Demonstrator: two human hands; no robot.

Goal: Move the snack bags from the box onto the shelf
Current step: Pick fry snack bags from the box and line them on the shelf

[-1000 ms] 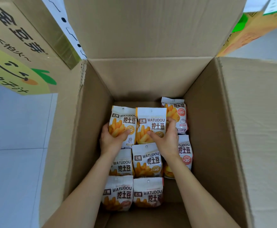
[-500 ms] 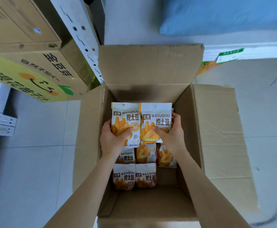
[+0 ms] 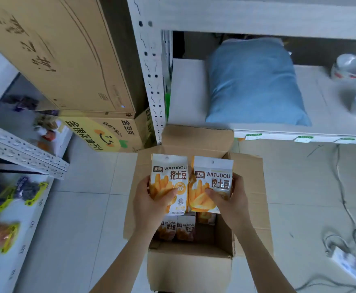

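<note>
Uppermost, the shelf [image 3: 191, 92] is shown, with a blue cushion [image 3: 255, 81] laid on it. Below its front edge the open box [image 3: 189, 269] is set on the floor [image 3: 77, 218], snack bags [image 3: 177, 228] lying at its bottom. Over the box's opening two more are held upright, side by side: the left bag [image 3: 170, 176] is clamped by the left hand [image 3: 149, 206], the right bag [image 3: 215, 178] by the right hand [image 3: 232, 204], thumbs pressed on the fronts, fingers curled round the outer edges.

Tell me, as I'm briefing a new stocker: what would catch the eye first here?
Two orange-and-white snack bags are held up centre frame: the left bag in the left hand, the right bag in the right hand, above the open box. Behind, a big blue sack lies on the grey shelf.
</note>
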